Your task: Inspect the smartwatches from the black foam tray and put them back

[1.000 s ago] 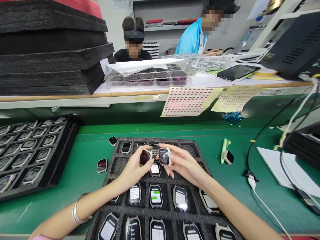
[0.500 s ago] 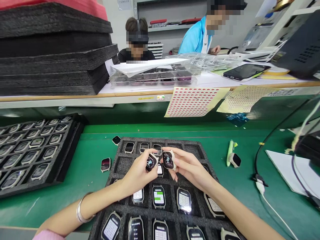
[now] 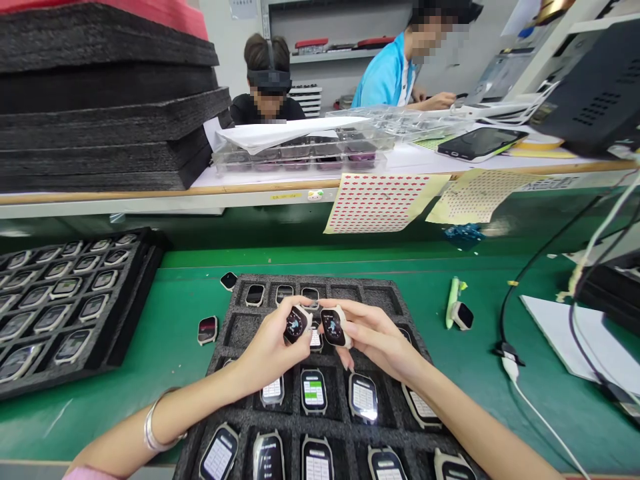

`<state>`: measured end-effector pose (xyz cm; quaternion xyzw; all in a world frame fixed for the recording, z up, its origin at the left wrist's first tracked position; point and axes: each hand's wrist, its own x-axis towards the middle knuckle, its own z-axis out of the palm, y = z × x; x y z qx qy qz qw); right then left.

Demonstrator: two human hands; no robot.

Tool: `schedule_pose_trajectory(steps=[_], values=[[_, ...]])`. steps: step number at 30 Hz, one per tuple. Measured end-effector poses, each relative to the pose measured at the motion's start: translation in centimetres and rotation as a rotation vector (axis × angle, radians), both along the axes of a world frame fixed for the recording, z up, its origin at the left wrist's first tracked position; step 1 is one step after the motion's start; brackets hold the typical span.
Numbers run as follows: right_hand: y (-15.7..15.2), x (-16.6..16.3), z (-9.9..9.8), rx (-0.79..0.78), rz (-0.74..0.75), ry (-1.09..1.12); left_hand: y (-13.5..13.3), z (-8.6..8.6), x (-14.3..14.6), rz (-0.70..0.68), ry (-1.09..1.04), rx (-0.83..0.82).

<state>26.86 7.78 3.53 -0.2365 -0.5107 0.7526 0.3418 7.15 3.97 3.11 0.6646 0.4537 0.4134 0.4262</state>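
My left hand [image 3: 281,337] is closed around a strapless smartwatch [image 3: 297,324] whose dark screen is lit with a watch face. Just beside it, my right hand [image 3: 377,330] grips a second smartwatch [image 3: 332,327] with a similar lit face. Both watches are held up side by side, tilted towards me, over a black foam tray [image 3: 345,427]. In the tray's compartments lie more watches, among them one with a partly green screen [image 3: 313,391] and one with a white grid screen [image 3: 363,398]. My hands and forearms hide some compartments.
A second foam tray of watches [image 3: 113,333] stands at left. Loose watches [image 3: 207,330] lie near the middle tray; another [image 3: 463,315] rests by a green pen-like tool [image 3: 453,303]. Cables [image 3: 510,363] run down the right. Stacked foam [image 3: 110,107] fills the shelf's left; two people work beyond.
Both hands keep hold of their watches, which stay side by side. The whole view has shifted slightly. Behind the shelf, the person in blue has moved a hand forward to the right.
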Motion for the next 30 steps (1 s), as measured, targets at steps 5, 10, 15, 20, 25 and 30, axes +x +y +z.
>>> schedule_pose_trajectory(steps=[5,10,15,20,25,30], values=[[-0.03,0.05,-0.07,0.003,-0.001,-0.011,0.0,-0.19,-0.13,-0.003,0.017,-0.006],[0.0,0.04,-0.05,0.006,0.002,-0.002,-0.02,-0.23,0.02,-0.01,0.07,0.005],[-0.01,0.13,-0.05,0.014,-0.006,-0.007,0.02,-0.12,0.1,-0.007,0.051,0.014],[0.04,0.14,0.02,0.011,-0.016,-0.019,-0.1,-0.01,-0.03,0.014,0.057,0.02],[0.05,0.05,0.11,0.012,-0.025,-0.034,-0.14,0.22,-0.13,0.01,0.086,0.026],[-0.04,0.13,0.07,0.023,-0.03,-0.049,-0.08,0.06,-0.06,0.0,0.081,0.033]])
